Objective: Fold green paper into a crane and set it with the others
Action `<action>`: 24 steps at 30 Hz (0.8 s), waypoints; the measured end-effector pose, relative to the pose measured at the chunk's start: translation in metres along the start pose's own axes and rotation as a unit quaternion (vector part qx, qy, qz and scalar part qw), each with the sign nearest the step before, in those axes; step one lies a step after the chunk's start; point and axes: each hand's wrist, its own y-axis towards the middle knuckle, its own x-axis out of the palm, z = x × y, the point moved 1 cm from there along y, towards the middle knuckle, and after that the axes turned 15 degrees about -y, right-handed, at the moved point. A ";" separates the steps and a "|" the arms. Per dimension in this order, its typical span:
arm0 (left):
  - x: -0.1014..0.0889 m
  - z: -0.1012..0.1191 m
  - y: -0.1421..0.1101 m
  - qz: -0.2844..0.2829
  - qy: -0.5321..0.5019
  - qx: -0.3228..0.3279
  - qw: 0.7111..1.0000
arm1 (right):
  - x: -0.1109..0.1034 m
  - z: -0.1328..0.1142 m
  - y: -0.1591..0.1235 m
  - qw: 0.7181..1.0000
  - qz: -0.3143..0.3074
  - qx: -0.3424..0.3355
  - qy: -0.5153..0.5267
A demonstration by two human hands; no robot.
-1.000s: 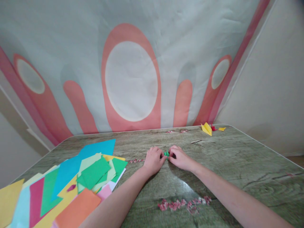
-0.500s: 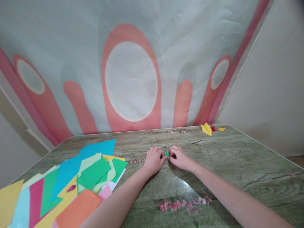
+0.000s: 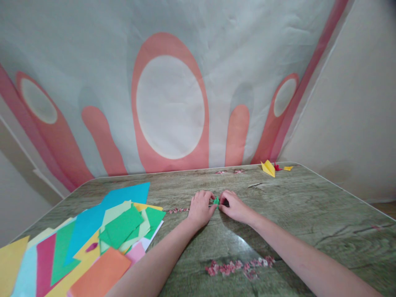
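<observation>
A small green folded paper piece (image 3: 216, 201) sits between my two hands, low over the middle of the table (image 3: 297, 214). My left hand (image 3: 201, 207) pinches its left side with thumb and fingertips. From the right, my right hand (image 3: 232, 205) has thumb and forefinger closed on the other side. The fingers cover much of the piece, and its exact folded shape is too small to make out.
Coloured paper sheets lie piled at the left, with a blue sheet (image 3: 126, 194), green squares (image 3: 122, 225) and an orange stack (image 3: 100, 272). A yellow paper plane (image 3: 268, 168) and a small red folded piece (image 3: 277, 167) rest at the back right. A printed curtain (image 3: 173, 18) hangs behind.
Both hands stay in place around the green paper piece, with only slight finger movement. The whole view has shifted very slightly.
</observation>
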 end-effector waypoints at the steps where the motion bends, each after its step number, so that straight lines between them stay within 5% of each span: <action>1: 0.000 0.001 0.000 0.002 -0.004 0.001 1.000 | 0.000 0.000 0.000 1.000 0.004 0.002 0.002; 15: -0.006 0.001 -0.002 0.001 -0.007 0.050 0.999 | 0.003 0.001 -0.001 1.000 0.022 -0.013 0.005; 24: -0.022 0.013 -0.006 -0.098 0.066 0.123 0.985 | -0.003 -0.004 -0.008 0.997 0.038 -0.064 -0.034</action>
